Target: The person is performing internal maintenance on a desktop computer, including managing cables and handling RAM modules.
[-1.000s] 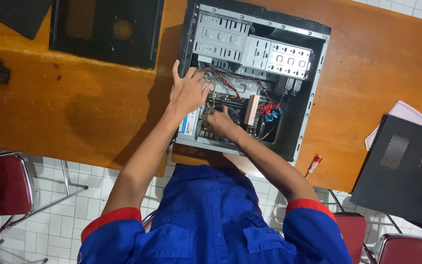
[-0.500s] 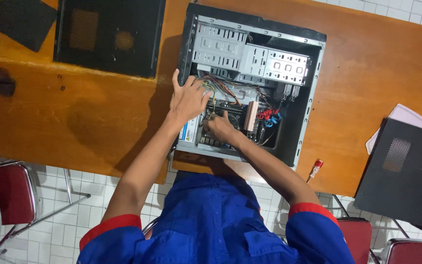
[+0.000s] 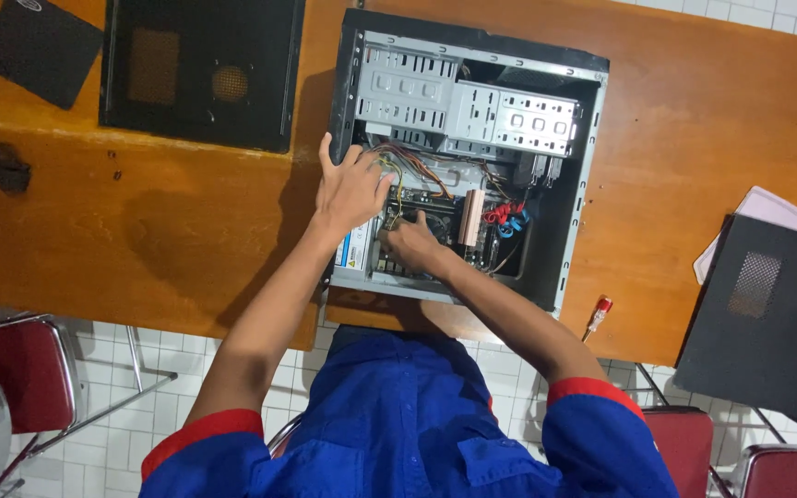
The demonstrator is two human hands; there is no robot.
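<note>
Blue work shirt (image 3: 408, 424) with red sleeve cuffs nearest the camera, just short of the open computer case (image 3: 468, 157). Both bare forearms extended from it into the case, which lies on its side on the orange-brown wooden table (image 3: 177, 231) with its near edge at the table's front edge. Right hand (image 3: 414, 245) low inside the case, over the circuit board by the near wall, fingers curled downward together; whether clamped on any part cannot be told, fingertips hidden. Left hand (image 3: 350, 189) just left of it, at the case's left wall, palm down, fingers spread apart and resting on the wall edge and on the bundle of coloured wires (image 3: 417, 171). Red and blue cables (image 3: 505, 217) right of the right hand, still inside the case. Silver drive bays (image 3: 472, 101) in the far half of the case, beyond both hands. Small red-handled screwdriver (image 3: 597, 314) on the table just off the case's near right corner. Black side panel (image 3: 200, 69) flat on the table left of the case; second black panel (image 3: 767, 318) well to the right of it. Red chairs (image 3: 11, 369) on the tiled floor, nearer than the case.
</note>
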